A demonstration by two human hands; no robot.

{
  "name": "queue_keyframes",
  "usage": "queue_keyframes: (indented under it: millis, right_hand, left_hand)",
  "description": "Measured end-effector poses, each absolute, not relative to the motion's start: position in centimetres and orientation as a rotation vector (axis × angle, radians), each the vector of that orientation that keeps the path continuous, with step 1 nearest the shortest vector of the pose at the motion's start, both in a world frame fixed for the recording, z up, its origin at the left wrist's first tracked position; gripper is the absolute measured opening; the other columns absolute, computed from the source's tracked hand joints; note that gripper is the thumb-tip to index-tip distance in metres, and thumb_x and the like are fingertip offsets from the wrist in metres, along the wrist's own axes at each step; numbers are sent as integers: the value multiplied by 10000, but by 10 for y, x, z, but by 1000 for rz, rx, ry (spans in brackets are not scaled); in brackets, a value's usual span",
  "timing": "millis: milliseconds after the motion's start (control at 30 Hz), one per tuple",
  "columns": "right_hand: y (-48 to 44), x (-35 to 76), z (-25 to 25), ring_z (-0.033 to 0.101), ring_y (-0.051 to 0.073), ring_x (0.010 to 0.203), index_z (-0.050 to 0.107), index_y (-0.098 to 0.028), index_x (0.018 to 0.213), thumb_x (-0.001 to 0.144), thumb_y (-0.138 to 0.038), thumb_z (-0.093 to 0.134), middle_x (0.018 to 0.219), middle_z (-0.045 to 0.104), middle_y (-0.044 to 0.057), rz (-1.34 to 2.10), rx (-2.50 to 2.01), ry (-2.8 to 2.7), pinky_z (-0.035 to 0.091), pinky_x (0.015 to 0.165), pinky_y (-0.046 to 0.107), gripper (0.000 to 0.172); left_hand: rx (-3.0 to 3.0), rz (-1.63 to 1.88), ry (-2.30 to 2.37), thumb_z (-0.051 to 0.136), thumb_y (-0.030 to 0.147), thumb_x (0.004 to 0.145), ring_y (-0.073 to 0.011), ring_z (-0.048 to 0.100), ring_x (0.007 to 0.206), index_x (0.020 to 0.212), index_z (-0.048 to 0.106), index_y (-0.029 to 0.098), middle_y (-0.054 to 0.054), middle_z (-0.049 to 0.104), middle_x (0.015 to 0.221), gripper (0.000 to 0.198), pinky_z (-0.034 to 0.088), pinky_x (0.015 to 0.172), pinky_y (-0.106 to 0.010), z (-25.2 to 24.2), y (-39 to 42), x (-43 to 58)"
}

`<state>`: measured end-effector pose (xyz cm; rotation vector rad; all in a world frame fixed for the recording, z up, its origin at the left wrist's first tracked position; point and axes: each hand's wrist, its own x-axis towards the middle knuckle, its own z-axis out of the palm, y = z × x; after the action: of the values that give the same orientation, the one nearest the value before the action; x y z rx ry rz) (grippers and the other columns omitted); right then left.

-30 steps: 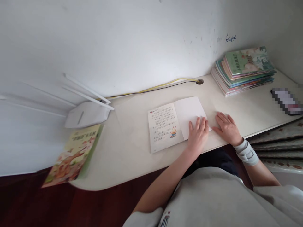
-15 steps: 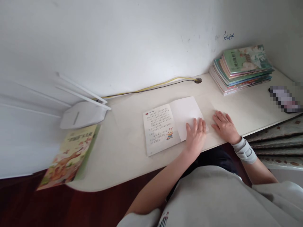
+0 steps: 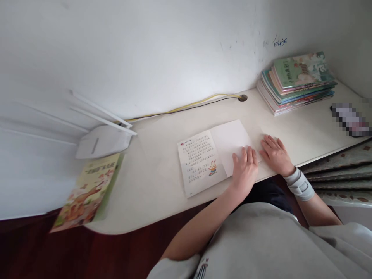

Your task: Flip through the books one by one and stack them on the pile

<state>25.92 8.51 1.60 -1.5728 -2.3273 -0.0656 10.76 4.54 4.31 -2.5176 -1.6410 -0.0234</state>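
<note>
An open book (image 3: 200, 159) lies on the white desk (image 3: 154, 186) in front of me. Its left page carries printed text and a small cartoon rabbit; its right page is blank white. My left hand (image 3: 245, 168) lies on the lower right part of the blank page, fingers stretched out. Just right of the book, my right hand (image 3: 276, 155) rests flat on the desk with its fingers extended. A grey wrist band (image 3: 299, 184) wraps the right wrist. Neither hand grasps anything.
A stack of books (image 3: 299, 85) stands at the back right, near a blurred-out phone (image 3: 350, 119). At left sit a white router (image 3: 104, 141) with antennas and a yellow-green picture book (image 3: 87, 193) overhanging the desk edge. Cables (image 3: 186, 106) run along the wall into a hole.
My left hand and the open book have slid slightly to the right and toward me. My right hand stays in nearly the same place on the desk.
</note>
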Motion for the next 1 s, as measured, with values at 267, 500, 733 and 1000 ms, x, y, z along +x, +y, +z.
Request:
queue_keyframes:
  millis: [267,500,733,1000]
  right_hand:
    - [84,258,17,417,252,1287,536,-113,1245,936,-325,350,1359,492,155,-63,-1571,-2320,302,1058,461,418]
    - [84,258,18,422,256,1284,538,-96,1240,943,-338,334,1360,490,157,-88,-1581,-2329,296,1062,457,434]
    - [84,259,18,410,262,1293,517,-94,1270,937,-350,347,1368,477,171,-84,-1579,-2341,292,1063,469,454]
    - [84,259,20,409,262,1294,512,-78,1270,942,-319,325,1364,479,177,-113,-1588,-2361,296,1061,463,448]
  left_hand:
    - [-2512,-18,-1594,285,75,900,-335,440,1268,1269,491,-17,-274,479,1325,433,395,970,-563,47,39,107]
    - [-2646,-124,-1397,347,88,899,-272,493,1233,1235,525,42,-206,546,1294,383,395,1016,-466,36,51,93]
    - [-2674,-155,-1341,341,69,891,-268,509,1217,1211,532,17,-226,562,1262,377,406,1017,-438,35,54,90]
    - [-2774,-217,-1225,342,87,907,-236,503,1226,1212,535,30,-198,572,1264,365,387,1048,-397,36,60,89]
